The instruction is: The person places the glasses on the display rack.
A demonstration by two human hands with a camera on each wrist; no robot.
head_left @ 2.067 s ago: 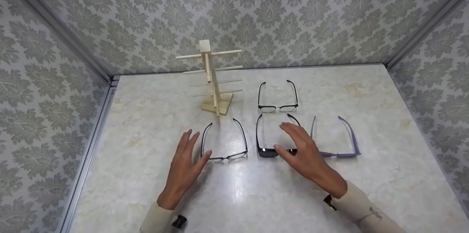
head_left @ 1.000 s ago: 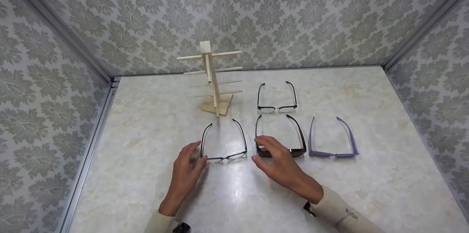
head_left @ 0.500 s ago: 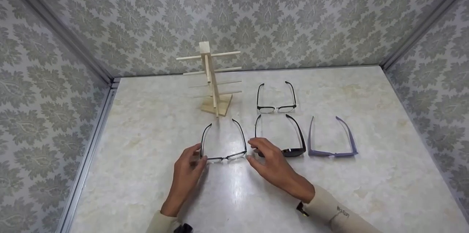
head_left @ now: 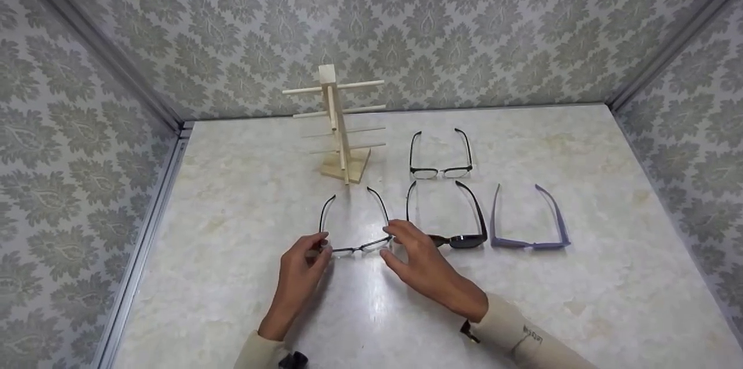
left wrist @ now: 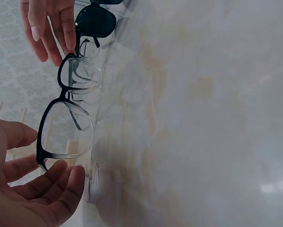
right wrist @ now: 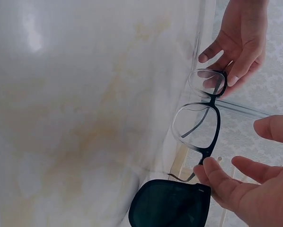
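Note:
A pair of black-topped eyeglasses (head_left: 355, 250) with clear lower rims lies on the table, temples pointing away from me. My left hand (head_left: 299, 264) pinches its left front corner by the hinge, with thumb and fingers on either side. At the right corner, fingertips of my right hand (head_left: 426, 261) touch the frame, while its thumb stands apart; the right wrist view shows this gap too. Just right of that hand are dark sunglasses (head_left: 466, 241), their left lens partly hidden behind it in the head view. The left wrist view shows both hands at the eyeglasses (left wrist: 63, 93).
Behind the eyeglasses stands a wooden peg rack (head_left: 342, 140) with bare rods. Another pair of black half-rim glasses (head_left: 427, 170) lies behind the sunglasses, and purple glasses (head_left: 531, 245) lie to their right. Patterned walls (head_left: 395, 26) enclose the marbled table (head_left: 244, 183) on three sides.
My right hand has moved left from over the sunglasses to the eyeglasses' right corner. The left hand's fingers have closed in on the left corner. The glasses look unmoved.

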